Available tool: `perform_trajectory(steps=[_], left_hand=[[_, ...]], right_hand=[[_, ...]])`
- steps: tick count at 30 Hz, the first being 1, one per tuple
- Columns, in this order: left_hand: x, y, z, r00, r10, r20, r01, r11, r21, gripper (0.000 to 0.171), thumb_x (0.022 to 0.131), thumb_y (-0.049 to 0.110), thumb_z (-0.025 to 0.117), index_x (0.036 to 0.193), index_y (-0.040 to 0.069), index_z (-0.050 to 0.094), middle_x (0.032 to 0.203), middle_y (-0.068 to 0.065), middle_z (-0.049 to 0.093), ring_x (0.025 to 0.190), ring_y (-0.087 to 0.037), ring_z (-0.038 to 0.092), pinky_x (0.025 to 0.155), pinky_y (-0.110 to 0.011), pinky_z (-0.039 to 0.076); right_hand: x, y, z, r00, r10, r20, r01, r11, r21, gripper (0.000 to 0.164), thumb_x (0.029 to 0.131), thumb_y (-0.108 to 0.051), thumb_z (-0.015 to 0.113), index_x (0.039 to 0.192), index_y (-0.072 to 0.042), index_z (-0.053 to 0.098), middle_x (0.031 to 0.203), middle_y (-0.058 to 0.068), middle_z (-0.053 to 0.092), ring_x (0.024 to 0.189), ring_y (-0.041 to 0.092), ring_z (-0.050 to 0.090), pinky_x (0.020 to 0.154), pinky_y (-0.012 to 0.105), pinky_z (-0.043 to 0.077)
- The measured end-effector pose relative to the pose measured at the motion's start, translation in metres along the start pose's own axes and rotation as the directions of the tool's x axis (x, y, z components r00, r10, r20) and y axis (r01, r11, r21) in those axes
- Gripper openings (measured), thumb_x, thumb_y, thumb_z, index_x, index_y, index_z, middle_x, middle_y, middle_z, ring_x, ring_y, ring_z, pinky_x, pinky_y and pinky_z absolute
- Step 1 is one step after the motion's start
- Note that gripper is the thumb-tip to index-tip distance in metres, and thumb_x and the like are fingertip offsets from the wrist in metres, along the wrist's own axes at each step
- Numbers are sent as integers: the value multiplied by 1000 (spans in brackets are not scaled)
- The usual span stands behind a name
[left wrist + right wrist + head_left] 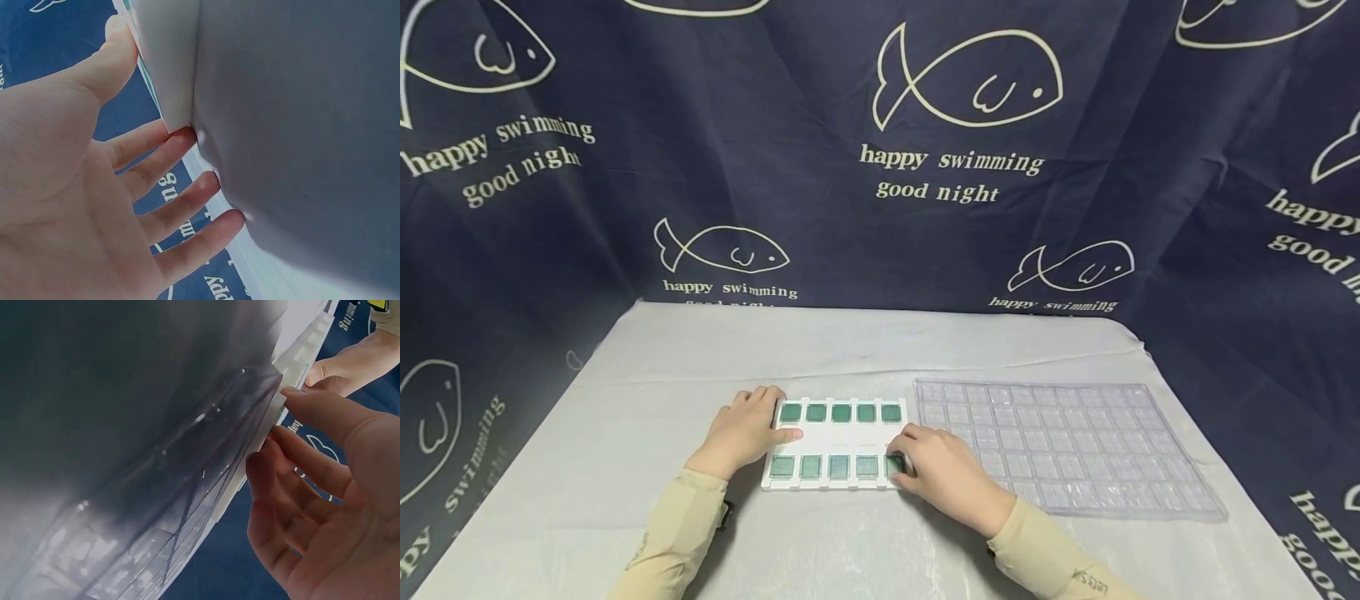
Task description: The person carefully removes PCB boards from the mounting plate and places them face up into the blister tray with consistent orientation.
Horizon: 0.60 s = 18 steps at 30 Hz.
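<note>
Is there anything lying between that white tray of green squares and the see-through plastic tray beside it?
Nothing visible. The white tray of green squares sits right beside the clear plastic compartment tray, with only the right hand at their shared edge. The left hand touches the white tray's far end.

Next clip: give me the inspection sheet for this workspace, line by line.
Surface: table under a pale grey cloth, lightly creased.
Job's things: white rectangular plastic tray holding two rows of five green square chips; the bottom right chip is partly covered by fingers.
Clutter: clear plastic blister tray with a grid of pockets, lying right of the white tray, edges close together.
Grippers: left hand rests on the white tray's left end, thumb on top; right hand touches its lower right corner.
Cables: nothing seen.
Surroundings: dark navy fabric backdrop printed with fish outlines and words, on three sides.
</note>
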<state>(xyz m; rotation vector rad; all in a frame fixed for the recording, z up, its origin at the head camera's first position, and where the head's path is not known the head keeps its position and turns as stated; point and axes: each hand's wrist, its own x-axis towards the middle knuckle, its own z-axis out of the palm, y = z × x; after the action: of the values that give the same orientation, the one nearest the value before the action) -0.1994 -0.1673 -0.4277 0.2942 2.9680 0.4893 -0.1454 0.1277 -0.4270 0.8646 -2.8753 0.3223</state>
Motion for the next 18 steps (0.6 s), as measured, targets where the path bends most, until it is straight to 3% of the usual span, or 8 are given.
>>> perform_trajectory(steps=[8,18], left_hand=[[-1,-1,0,1000,1,0,-1,1000,1,64,85,49,77,130,7,57,128,-13,63,116,-39,57,97,-63,49],[0,1,0,1000,0,-4,0,1000,0,64,86,48,77,130,7,57,129,-13,63,118,-39,57,99,-62,49]], right_hand=[[3,2,-1,998,-66,4,66,998,-17,27,80,-29,86,99,-14,75,93,-5,70,75,5,62,75,33,57],[8,8,-4,997,-65,39,64,998,26,30,78,-31,86,99,-14,73,93,-5,68,68,2,52,65,26,53]])
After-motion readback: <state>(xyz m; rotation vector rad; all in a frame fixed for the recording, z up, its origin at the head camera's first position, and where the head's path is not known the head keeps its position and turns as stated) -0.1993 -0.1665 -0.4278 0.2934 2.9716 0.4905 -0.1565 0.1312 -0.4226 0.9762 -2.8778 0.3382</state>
